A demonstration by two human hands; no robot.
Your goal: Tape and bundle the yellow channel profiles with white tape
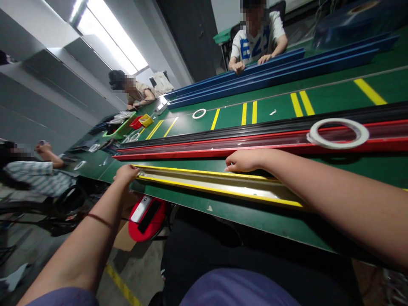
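Note:
A long yellow-edged channel strip [219,185] lies along the near edge of the green table [223,212]. My left hand [126,173] is curled over its left end, fingers closed on the end of the strip. My right hand [244,160] rests further right on the strip's far edge, fingers bent down and pressed on it. Just behind lie a red strip [255,146] and a black strip [255,127], with a white tape roll [338,133] lying on the red one at the right.
Blue strips [270,74] lie at the far side, where a seated person's hands [251,63] rest on them. A second tape ring [199,113], green, red and yellow trays [134,123] and two other people [38,170] are at the left. A red object [147,217] sits below the table edge.

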